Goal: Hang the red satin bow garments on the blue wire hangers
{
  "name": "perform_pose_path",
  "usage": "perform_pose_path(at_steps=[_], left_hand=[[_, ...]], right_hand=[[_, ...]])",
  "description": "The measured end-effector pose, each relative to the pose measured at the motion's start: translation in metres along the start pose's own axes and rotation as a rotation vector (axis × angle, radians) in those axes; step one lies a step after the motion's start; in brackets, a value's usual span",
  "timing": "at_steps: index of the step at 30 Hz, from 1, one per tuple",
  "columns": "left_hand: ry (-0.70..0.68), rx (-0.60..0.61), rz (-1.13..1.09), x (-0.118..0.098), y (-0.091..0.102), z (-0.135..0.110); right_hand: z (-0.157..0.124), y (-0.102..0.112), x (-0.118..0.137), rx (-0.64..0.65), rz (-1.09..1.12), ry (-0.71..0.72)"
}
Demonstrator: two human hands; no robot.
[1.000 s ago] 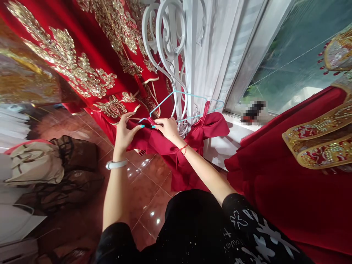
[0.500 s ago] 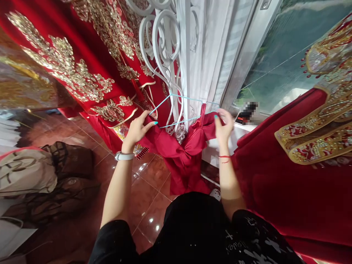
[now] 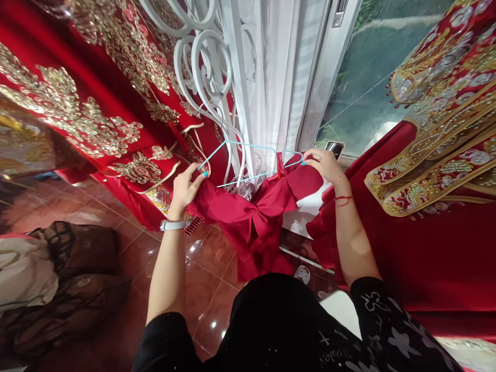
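A plain red dress with a bow at its middle hangs on a light blue wire hanger, hooked on a white scrolled metal grille. My left hand pinches the dress's left shoulder at the hanger's left end. My right hand pinches the dress's right shoulder by the hanger's right end. A red strap loops over the hanger bar between them.
Red garments with gold embroidery hang at the left and another at the right. White curtain and a window frame stand behind. Dark lace fabric lies on the brown tiled floor.
My right hand went from the left shoulder across to the dress's right shoulder and drew it outward. My left hand stayed on the left shoulder. The view tilted up slightly.
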State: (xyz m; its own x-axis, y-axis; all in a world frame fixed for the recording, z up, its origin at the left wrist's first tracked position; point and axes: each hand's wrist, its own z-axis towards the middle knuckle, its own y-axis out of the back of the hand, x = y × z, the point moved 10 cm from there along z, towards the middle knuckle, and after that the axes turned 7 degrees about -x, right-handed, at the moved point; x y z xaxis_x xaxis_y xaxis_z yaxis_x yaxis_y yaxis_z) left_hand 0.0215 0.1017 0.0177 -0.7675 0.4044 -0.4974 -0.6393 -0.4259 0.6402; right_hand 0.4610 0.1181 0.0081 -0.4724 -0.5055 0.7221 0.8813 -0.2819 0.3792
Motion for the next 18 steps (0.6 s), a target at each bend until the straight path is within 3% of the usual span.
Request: perform_pose_path(at_steps=[7,14,18], left_hand=[[0.019,0.010,0.016,0.003,-0.009,0.000],[0.031,-0.024,0.057,0.000,-0.009,-0.005],[0.017,-0.006,0.019,-0.003,-0.010,-0.008]], right_hand=[[0.030,-0.002,0.040,0.100,-0.065,0.097],[0.043,-0.035,0.097,0.249,-0.038,0.210],[0.055,-0.063,0.111,0.325,0.001,0.212]])
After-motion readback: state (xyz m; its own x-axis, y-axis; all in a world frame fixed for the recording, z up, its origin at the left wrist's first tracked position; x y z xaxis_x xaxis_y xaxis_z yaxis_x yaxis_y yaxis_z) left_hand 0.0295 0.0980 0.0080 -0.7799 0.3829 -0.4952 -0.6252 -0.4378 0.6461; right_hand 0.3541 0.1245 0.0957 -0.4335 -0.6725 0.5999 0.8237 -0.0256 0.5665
